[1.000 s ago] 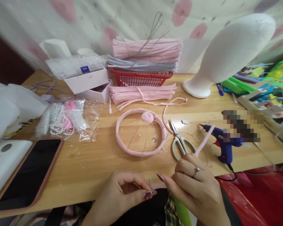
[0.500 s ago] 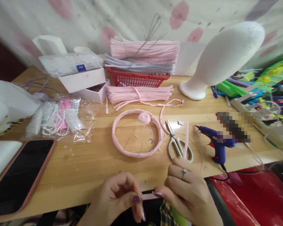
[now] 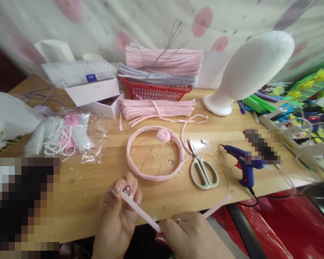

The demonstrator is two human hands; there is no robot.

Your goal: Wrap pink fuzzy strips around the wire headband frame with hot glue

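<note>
Between my hands runs a pale pink fuzzy pipe cleaner (image 3: 140, 211). The fingers of my left hand (image 3: 117, 214) pinch one end of it. My right hand (image 3: 187, 233) is closed round it farther along, and its other end sticks out to the right past the knuckles. Beyond my hands lies a pink-wrapped ring (image 3: 129, 158) with thin wires across it and a small pink coil (image 3: 163, 135) at its far side. Scissors (image 3: 203, 172) with pale handles lie right of the ring, blades slightly apart.
A blue glue gun (image 3: 243, 162) lies at the right. Behind the ring are a pink bundle of pipe cleaners (image 3: 156, 108) and a red basket (image 3: 156, 90) holding more. A white foam head (image 3: 251, 68) stands back right; bagged beads (image 3: 67, 135) lie left.
My left hand has moved up and left and turned palm up. My right hand has shifted down and left. A longer length of pipe cleaner now shows between them.
</note>
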